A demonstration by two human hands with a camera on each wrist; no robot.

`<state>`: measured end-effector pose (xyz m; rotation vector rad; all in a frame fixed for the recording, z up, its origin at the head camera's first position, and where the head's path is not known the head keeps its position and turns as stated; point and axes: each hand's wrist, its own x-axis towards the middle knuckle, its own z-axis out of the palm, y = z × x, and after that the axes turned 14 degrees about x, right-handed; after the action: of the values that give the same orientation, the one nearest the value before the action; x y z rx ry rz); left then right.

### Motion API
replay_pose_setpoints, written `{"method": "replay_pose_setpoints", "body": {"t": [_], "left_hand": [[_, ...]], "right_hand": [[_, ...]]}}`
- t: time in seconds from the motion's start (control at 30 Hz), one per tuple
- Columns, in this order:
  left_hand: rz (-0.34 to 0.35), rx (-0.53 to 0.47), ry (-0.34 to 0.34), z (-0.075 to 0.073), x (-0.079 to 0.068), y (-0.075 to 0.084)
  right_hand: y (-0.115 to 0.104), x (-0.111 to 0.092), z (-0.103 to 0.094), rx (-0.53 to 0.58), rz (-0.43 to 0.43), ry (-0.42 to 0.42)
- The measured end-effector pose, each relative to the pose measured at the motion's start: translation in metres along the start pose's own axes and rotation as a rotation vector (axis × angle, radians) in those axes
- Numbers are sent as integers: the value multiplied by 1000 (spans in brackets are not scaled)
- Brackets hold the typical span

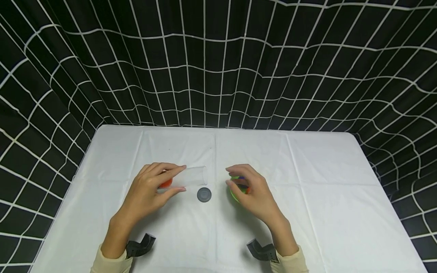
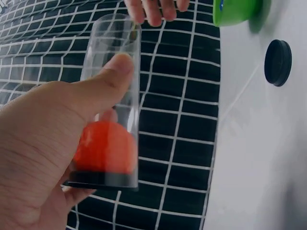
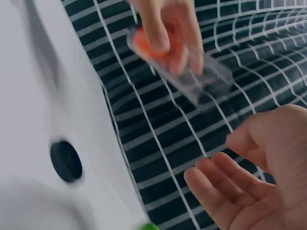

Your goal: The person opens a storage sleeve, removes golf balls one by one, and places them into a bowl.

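Holding clear tube (image 1: pixel 192 176): left hand (image 1: pixel 150 185); orange ball (image 2: pixel 108 148) inside, near dark base (image 2: pixel 103 178). Right hand (image 1: pixel 257 194): empty, fingers parted, above green container (image 2: pixel 235 13). Dark lid (image 1: pixel 204 194): tabletop (image 1: pixel 327 212). Step, seemingly: tube filling; next likely calls for lowering right hand.

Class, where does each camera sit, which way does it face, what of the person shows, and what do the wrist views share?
Head: on the head, facing forward and down at the table; left hand, right hand and sleeves show.
Left wrist: on that wrist, facing the tube its hand holds; some right fingers show.
Right wrist: on that wrist, facing its own hand; the left shows beyond.
Shared: tube and lid.
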<state>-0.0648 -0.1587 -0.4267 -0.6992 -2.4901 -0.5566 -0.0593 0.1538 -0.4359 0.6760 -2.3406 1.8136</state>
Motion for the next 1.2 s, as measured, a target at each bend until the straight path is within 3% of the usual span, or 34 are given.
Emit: {"method": "replay_pose_setpoints", "body": {"t": [0.2, 0.27, 0.47, 0.67, 0.83, 1.2], "left_hand": [[48, 57, 30, -2, 1, 1], [56, 78, 17, -1, 0, 1], [71, 141, -4, -4, -2, 6], [83, 149, 29, -7, 1, 7], [73, 159, 19, -7, 1, 6], [96, 161, 25, -7, 1, 4]], "right_hand": [[2, 1, 29, 272, 112, -13], [4, -1, 34, 321, 154, -1], [8, -1, 38, 418, 158, -1], [7, 0, 40, 468, 194, -10], [7, 3, 41, 499, 214, -16], [7, 3, 42, 479, 232, -29]]}}
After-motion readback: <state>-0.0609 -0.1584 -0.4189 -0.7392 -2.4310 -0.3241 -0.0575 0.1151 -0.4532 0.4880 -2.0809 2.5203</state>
